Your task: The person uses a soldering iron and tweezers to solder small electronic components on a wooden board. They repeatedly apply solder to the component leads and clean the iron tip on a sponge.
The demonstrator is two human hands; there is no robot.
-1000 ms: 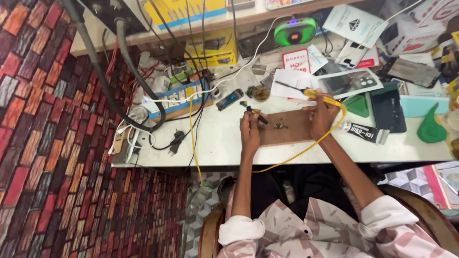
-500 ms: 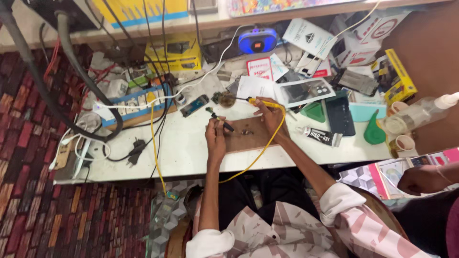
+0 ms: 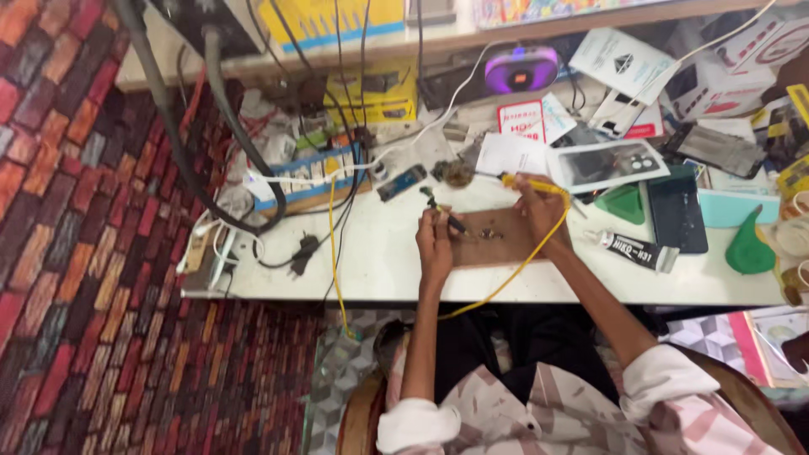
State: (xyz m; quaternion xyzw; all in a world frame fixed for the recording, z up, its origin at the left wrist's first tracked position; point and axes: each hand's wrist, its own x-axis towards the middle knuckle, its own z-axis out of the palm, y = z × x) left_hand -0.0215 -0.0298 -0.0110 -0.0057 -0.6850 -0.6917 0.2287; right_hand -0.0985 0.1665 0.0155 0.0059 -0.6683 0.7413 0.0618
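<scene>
My left hand (image 3: 435, 243) grips a thin dark tool (image 3: 445, 214) over the left edge of a brown wooden board (image 3: 497, 244) on the white table (image 3: 371, 261). A small metal part (image 3: 490, 233) lies on the board between my hands. My right hand (image 3: 541, 211) holds a yellow-handled soldering iron (image 3: 522, 183), its tip pointing left. Its yellow cord (image 3: 506, 282) trails over the board and off the table's front edge toward my lap.
A power strip (image 3: 308, 175) with tangled cables sits at the table's left. A black tube (image 3: 634, 250), dark phone (image 3: 674, 212), green pieces (image 3: 748, 247), clear phone cover (image 3: 607, 165) and papers crowd the right. A purple-lit speaker (image 3: 522, 67) sits behind. Patterned carpet (image 3: 84, 253) lies left.
The camera view has shifted, so the table sits differently in frame. Both hands stay over the wooden board with the same tools. The speaker's light went from green to blue to purple.
</scene>
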